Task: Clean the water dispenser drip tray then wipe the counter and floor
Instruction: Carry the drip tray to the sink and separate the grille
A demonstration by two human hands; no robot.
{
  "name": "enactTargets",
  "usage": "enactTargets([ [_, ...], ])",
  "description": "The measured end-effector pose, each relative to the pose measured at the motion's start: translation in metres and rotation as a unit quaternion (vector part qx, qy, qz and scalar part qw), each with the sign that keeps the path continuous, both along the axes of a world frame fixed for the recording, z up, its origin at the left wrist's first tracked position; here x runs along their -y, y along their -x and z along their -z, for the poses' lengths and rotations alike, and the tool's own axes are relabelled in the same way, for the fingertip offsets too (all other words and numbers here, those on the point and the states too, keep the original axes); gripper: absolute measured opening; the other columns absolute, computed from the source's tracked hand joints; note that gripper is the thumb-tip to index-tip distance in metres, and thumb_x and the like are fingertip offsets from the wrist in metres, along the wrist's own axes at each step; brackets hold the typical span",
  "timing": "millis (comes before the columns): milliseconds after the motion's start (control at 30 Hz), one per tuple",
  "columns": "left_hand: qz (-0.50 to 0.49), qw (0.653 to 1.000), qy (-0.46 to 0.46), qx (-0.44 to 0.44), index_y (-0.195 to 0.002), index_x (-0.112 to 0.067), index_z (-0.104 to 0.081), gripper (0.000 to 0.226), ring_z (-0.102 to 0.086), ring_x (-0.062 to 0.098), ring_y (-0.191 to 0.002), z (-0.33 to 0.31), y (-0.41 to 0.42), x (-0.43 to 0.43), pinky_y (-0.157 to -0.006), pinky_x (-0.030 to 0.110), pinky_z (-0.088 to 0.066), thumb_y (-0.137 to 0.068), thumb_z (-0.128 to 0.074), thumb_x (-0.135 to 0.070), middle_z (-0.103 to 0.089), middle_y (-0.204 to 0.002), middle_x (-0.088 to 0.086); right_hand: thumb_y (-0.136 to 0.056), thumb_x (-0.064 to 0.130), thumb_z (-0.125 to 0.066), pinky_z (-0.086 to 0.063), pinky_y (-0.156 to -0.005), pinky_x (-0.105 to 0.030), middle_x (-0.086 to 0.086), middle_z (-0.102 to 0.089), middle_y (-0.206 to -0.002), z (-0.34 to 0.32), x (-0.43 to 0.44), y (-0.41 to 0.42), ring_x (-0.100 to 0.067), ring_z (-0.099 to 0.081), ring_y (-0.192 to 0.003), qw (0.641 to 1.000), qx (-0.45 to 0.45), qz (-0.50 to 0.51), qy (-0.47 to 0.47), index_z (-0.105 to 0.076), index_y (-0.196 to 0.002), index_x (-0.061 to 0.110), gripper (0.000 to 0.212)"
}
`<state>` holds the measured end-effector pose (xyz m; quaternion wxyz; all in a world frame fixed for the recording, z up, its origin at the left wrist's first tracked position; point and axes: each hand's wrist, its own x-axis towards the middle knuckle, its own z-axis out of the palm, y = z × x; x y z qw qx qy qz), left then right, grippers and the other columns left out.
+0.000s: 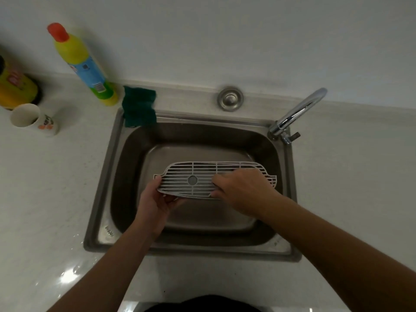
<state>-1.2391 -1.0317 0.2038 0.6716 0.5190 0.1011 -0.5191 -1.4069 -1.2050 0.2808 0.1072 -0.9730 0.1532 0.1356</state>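
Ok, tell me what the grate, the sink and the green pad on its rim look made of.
The grate: probably moulded plastic, matte off-white; thin even slats without any gleam. The sink: stainless steel, brushed; grey metallic sheen with soft reflections. The green pad: soft cloth or scouring sponge, matte and rumpled; which one, the picture leaves open.

Stainless steel sink (102, 199), which carried a chrome swan-neck faucet (299, 111) at its rear right corner and a round steel cap (230, 99) on its rear rim. Dark green scouring pad (139, 106) lay over the rear left corner, just beside a standing yellow bottle (86, 66) with red cap and blue label. Farther left were a white cup (33, 119) with orange print and a yellow-and-dark container (18, 91), partly out of view.
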Motion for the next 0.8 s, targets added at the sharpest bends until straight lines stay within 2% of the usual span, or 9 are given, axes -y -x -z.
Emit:
enactTargets([
  [67,0.003,1.000,0.001,0.001,-0.097,-0.020,-0.084,0.038,-0.078,0.022,-0.090,0.004,-0.003,-0.002,-0.068,0.036,-0.063,-0.100,-0.049,-0.034,-0.080,-0.102,0.010,-0.103,0.057,-0.040,-0.056,-0.073,-0.039,0.001,-0.070,-0.104,-0.004,0.003,-0.003,-0.020,-0.067,-0.084,1.000,-0.008,-0.002,0.000,-0.057,-0.119,0.027,0.038],
  [200,0.007,1.000,0.000,0.002,-0.112,-0.012,-0.079,0.038,-0.077,0.026,-0.097,0.011,-0.009,-0.002,-0.073,0.039,-0.063,-0.100,-0.051,-0.035,-0.079,-0.109,0.015,-0.103,0.055,-0.041,-0.057,-0.077,-0.042,0.003,-0.069,-0.100,-0.015,0.010,-0.002,-0.021,-0.067,-0.087,1.000,-0.025,0.002,-0.012,-0.058,-0.113,0.030,0.032],
  [367,-0.004,1.000,-0.002,0.020,-0.096,-0.022,-0.084,0.033,-0.077,0.025,-0.092,0.015,-0.011,0.003,-0.079,0.045,-0.064,-0.099,-0.053,-0.035,-0.079,-0.102,0.009,-0.103,0.052,-0.044,-0.058,-0.075,-0.041,0.008,-0.068,-0.092,-0.021,0.023,0.032,-0.015,-0.064,-0.077,0.995,0.045,0.082,-0.022,-0.058,-0.109,0.032,0.025],
  [467,-0.001,0.999,-0.020,0.045,-0.086,-0.025,-0.084,0.029,-0.076,0.025,-0.090,0.017,-0.010,0.005,-0.078,0.046,-0.065,-0.097,-0.058,-0.034,-0.079,-0.093,0.006,-0.100,0.055,-0.044,-0.054,-0.066,-0.029,0.014,-0.061,-0.079,-0.009,0.031,0.065,-0.003,-0.058,-0.065,0.984,0.059,0.166,-0.018,-0.057,-0.103,0.034,0.025],
  [533,0.009,0.997,-0.028,0.074,-0.087,-0.026,-0.083,0.025,-0.076,0.026,-0.093,0.015,-0.010,0.006,-0.077,0.045,-0.064,-0.092,-0.062,-0.037,-0.079,-0.093,0.005,-0.099,0.056,-0.045,-0.048,-0.060,-0.024,0.016,-0.054,-0.071,0.004,0.038,0.090,0.002,-0.052,-0.060,0.974,0.043,0.224,-0.006,-0.054,-0.096,0.035,0.023],
  [633,0.014,0.992,-0.044,0.114,-0.094,-0.025,-0.081,0.026,-0.076,0.028,-0.101,0.013,-0.009,0.005,-0.079,0.044,-0.063,-0.081,-0.070,-0.044,-0.078,-0.102,0.007,-0.101,0.055,-0.047,-0.053,-0.059,-0.027,0.013,-0.055,-0.069,0.028,0.049,0.127,-0.003,-0.056,-0.057,0.958,-0.006,0.286,0.014,-0.053,-0.090,0.032,0.026],
  [733,0.006,0.988,-0.063,0.144,-0.113,-0.015,-0.073,0.044,-0.070,0.034,-0.112,0.010,-0.006,0.003,-0.082,0.044,-0.062,-0.080,-0.072,-0.044,-0.069,-0.122,0.018,-0.102,0.055,-0.043,-0.044,-0.050,-0.024,0.012,-0.055,-0.067,0.050,0.058,0.160,-0.004,-0.055,-0.053,0.945,-0.027,0.323,0.047,-0.052,-0.087,0.031,0.030],
  [800,0.007,0.983,-0.066,0.170,-0.110,-0.017,-0.074,0.044,-0.068,0.035,-0.114,0.008,-0.003,0.002,-0.081,0.044,-0.063,-0.077,-0.075,-0.046,-0.066,-0.124,0.018,-0.103,0.054,-0.041,-0.040,-0.047,-0.023,0.012,-0.053,-0.065,0.062,0.062,0.178,-0.004,-0.053,-0.051,0.937,-0.022,0.341,0.071,-0.049,-0.086,0.030,0.030],
])
